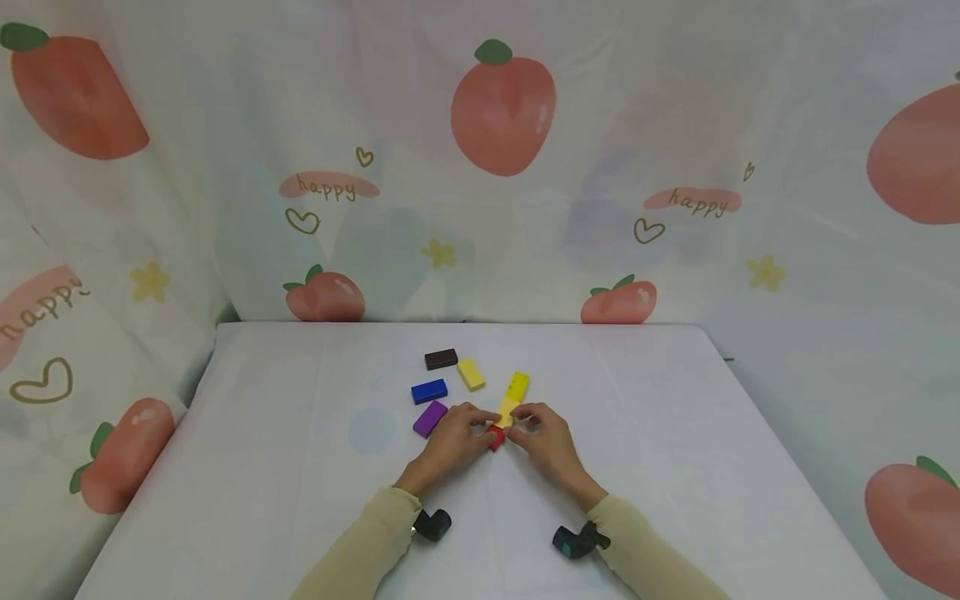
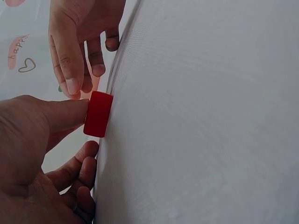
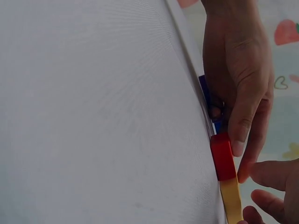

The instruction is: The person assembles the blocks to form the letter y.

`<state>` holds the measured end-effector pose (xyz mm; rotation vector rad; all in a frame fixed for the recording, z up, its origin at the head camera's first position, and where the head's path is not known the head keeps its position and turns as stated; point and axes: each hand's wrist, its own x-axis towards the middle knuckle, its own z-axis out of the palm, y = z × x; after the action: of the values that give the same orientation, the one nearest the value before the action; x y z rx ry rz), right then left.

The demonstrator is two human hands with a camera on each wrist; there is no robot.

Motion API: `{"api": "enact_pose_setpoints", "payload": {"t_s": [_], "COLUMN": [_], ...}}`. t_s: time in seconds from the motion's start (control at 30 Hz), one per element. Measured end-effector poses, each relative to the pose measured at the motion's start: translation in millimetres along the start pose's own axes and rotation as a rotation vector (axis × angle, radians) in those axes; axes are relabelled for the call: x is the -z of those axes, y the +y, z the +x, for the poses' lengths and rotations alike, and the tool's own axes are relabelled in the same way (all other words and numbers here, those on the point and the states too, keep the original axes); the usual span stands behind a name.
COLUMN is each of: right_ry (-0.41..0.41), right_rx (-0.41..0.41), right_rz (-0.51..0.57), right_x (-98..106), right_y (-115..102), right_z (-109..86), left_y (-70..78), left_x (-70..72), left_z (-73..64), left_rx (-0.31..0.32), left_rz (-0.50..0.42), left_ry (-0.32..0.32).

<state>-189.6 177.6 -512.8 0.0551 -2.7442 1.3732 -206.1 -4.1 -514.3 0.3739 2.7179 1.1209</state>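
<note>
Hands sit either side of a short row of blocks on the table [image 1: 637, 467]: L hand [image 1: 453, 435] and R hand [image 1: 551, 442], fingers bent, thumbs toward the near end. L thumb is against the red block [image 2: 98, 114]; L index reaches in by the yellow block [image 3: 231, 198] next along. True pinch or just a press? Can't tell, far side hidden. R thumb + index are at the row's R flank, approx. opposite; contact too small to be sure, so can't tell if R pinches either.

Row slants away from the person: red nearest, yellow mid, bright yellow block [image 1: 518, 384] at far end. Red/yellow ends look to meet in R wrist view. Hands prob. opp. each other so one backs up the other, stopping blocks skidding & keeping edges in line. Fingertip work presumably b/c blocks are small.

Loose, all L of the row: dark block [image 1: 441, 359], pale yellow block [image 1: 471, 375], blue block [image 1: 429, 392], purple block [image 1: 430, 418], last one just beside L hand. Off to one side prob. so as not to crowd the row.
</note>
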Motion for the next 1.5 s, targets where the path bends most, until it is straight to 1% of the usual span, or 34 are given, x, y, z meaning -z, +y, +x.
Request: {"api": "enact_pose_setpoints", "payload": {"t_s": [0.13,0.23,0.47,0.7,0.93,1.13,1.37,1.5], "right_ry": [-0.001,-0.001,-0.017,-0.018,-0.016,-0.020,-0.021,-0.023], "right_rx": [0.003,0.004,-0.029,-0.007,-0.029,-0.032,-0.030,-0.042], "right_rz": [-0.016,-0.037,-0.070,-0.102,-0.124,-0.134,-0.127,-0.129], "right_x": [-1.4,-2.9,-6.7,-7.0,-8.6,-9.6,-8.6,-8.2], "right_y": [-0.3,0.3,1.9,0.4,0.4,-0.8,-2.5,-2.4], "right_z": [-0.7,-0.6,0.4,1.4,2.8,2.3,1.9,1.6], "left_y": [-1.4,-2.3,-1.5,-1.4,-3.4,-7.3,-9.5,-8.7], "left_x": [-1.2,-1.7,-0.2,-0.3,-0.2,-0.3,1.9,0.6], "left_z": [0.1,0.3,-0.4,0.8,1.2,2.3,3.6,3.3], "left_rx": [0.004,-0.008,-0.005,-0.012,-0.018,-0.017,-0.057,-0.043], "left_rz": [-0.017,-0.020,-0.016,-0.017,-0.025,-0.034,-0.058,-0.077], "left_ry": [-0.001,0.000,-0.002,-0.001,-0.008,-0.026,-0.035,-0.034]}}
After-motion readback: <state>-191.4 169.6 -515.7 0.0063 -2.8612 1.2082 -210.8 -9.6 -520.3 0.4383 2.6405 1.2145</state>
